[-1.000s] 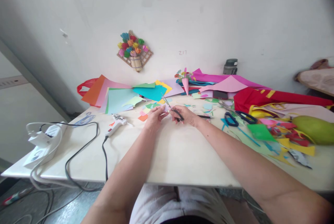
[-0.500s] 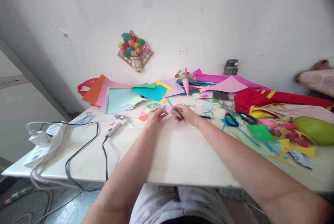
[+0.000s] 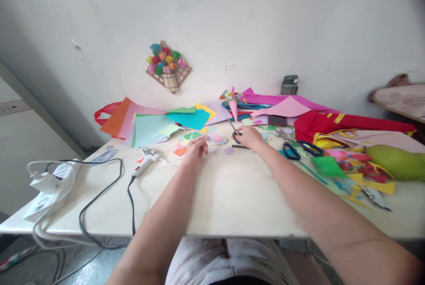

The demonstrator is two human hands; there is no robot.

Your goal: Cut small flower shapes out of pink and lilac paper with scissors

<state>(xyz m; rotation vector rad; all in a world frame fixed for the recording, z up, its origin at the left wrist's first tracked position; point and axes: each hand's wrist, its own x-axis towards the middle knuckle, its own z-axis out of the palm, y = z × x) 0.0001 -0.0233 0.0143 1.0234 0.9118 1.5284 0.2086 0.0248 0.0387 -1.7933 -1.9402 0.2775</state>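
My right hand [image 3: 249, 137] grips a pair of dark-handled scissors [image 3: 233, 126], whose blades point up and left, away from me. To its left, my left hand [image 3: 198, 148] is low over the table, its fingers loosely bent and slightly apart, with nothing visible in them. Between the hands lie a small lavender paper cutout [image 3: 229, 150] and a row of overlapping pastel paper pieces [image 3: 219, 140]. A thin black stick [image 3: 240, 146] rests just below my right hand. Several coloured scraps, including an orange paper piece [image 3: 179, 151], lie beyond my left hand.
A glue gun [image 3: 144, 166] with its cord and a white power strip [image 3: 53, 192] are on the left. Coloured sheets [image 3: 151, 128] and a pink paper cone with flowers [image 3: 233, 109] stand at the back. Blue-handled scissors [image 3: 292, 150], scraps and a green fruit-like object [image 3: 395, 161] occupy the right.
My right hand has moved right with the scissors, away from my left hand. The lavender paper formerly between the hands is out of the fingers; a lavender cutout now shows on the table.
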